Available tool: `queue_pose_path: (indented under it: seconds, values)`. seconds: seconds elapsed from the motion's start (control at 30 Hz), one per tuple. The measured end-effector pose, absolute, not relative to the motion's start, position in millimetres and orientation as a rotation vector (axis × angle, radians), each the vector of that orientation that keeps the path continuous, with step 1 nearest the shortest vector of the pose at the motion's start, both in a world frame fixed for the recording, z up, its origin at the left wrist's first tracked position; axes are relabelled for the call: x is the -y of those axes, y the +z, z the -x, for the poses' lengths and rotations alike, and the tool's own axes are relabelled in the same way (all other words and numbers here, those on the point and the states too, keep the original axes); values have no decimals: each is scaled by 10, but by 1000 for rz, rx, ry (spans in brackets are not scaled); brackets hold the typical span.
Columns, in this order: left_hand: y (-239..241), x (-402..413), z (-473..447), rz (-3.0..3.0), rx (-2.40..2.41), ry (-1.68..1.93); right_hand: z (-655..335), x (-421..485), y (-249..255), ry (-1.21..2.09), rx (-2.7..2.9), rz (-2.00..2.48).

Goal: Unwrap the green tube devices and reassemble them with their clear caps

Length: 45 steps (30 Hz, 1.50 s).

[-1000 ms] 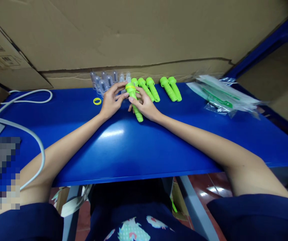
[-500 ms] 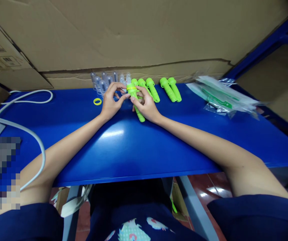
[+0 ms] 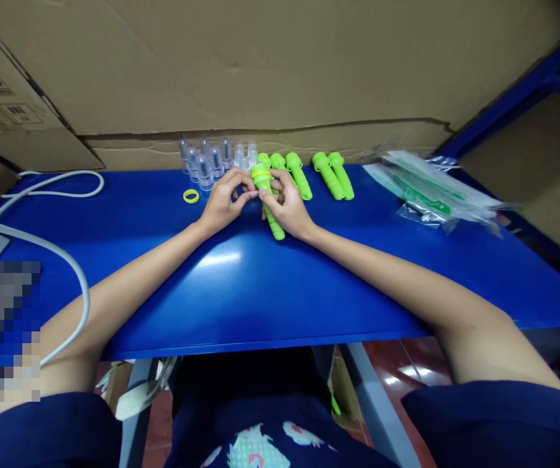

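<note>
A lime-green flashlight (image 3: 274,224) with a yellow ring round its wide head leans between my two hands, head away from me. My right hand (image 3: 287,205) is closed round its upper body, thumb on the near side. My left hand (image 3: 226,198) has its fingers curled, with index finger and thumb against the left side of the head. Behind the hands, more green flashlights lie in a row, among them a pair (image 3: 334,177) to the right. A loose yellow ring (image 3: 191,195) lies left of my left hand.
Clear plastic cylinders (image 3: 204,172) stand at the back, beside smaller clear caps (image 3: 239,156). Plastic bags (image 3: 426,195) with green print lie at the right. A white cable (image 3: 78,270) arches over my left forearm. Cardboard (image 3: 260,71) walls the back of the blue table (image 3: 270,299).
The flashlight and both hands have shifted slightly right and down in view. My left fingers have slid down a little on the head. The rest lies as before.
</note>
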State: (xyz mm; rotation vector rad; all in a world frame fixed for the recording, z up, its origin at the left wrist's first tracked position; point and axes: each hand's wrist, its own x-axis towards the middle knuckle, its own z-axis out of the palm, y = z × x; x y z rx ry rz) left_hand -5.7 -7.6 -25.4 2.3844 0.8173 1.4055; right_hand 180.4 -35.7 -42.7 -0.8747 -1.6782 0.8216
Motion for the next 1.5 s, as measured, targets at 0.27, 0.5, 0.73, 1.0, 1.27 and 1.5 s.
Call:
queue_pose_path:
  seconds: [0.27,0.5,0.73,1.0,1.27,1.5]
  values:
    - [-339,-2,76,-2241,-863,1548,-1786,402,-350,880,1712,901]
    - [-320,13,75,-2243,-933,1570,-1795,425,-322,872,1738,901]
    - [-370,-39,82,-2282,-824,1610,-1815,365,-377,907,1783,867]
    - [-365,-62,91,-2316,-736,1662,-1819,337,-401,962,1865,882]
    - [-349,-3,76,-2269,-770,1578,-1822,358,-369,978,1832,902]
    - [-359,-35,72,-2272,-784,1614,-1819,345,-389,949,1847,886]
